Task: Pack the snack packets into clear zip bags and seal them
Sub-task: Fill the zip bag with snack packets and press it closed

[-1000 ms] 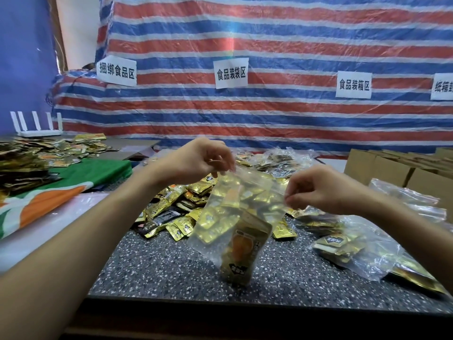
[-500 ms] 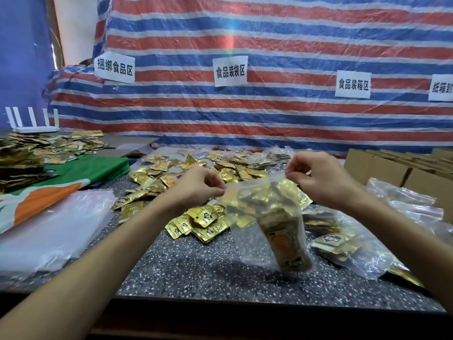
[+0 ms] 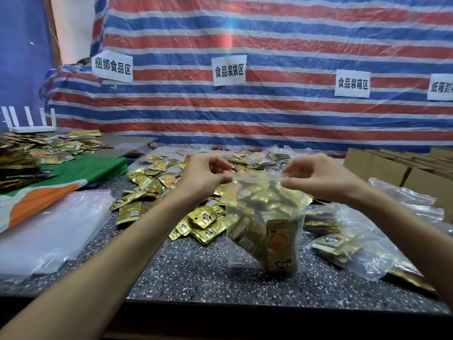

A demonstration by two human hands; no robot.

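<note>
Since the earlier frame, the zip bag (image 3: 264,217) is turned square and both hands are brought level at its top edge. It is held at centre frame, over the speckled stone table (image 3: 196,271). Loose snack packets (image 3: 203,219) are heaped behind it, partly hidden by the left forearm. Flat empty bags (image 3: 49,231) are stacked at lower left, filled bags (image 3: 355,244) lie at right, and cardboard boxes (image 3: 392,168) are ranged at the right edge. Crinkled gold foil is seen through thin clear film. The strip is pinched near its top left corner by the left hand (image 3: 203,177) and near its top right by the right hand (image 3: 321,177) — thumb and forefinger pressed together, the other fingers curled.
</note>
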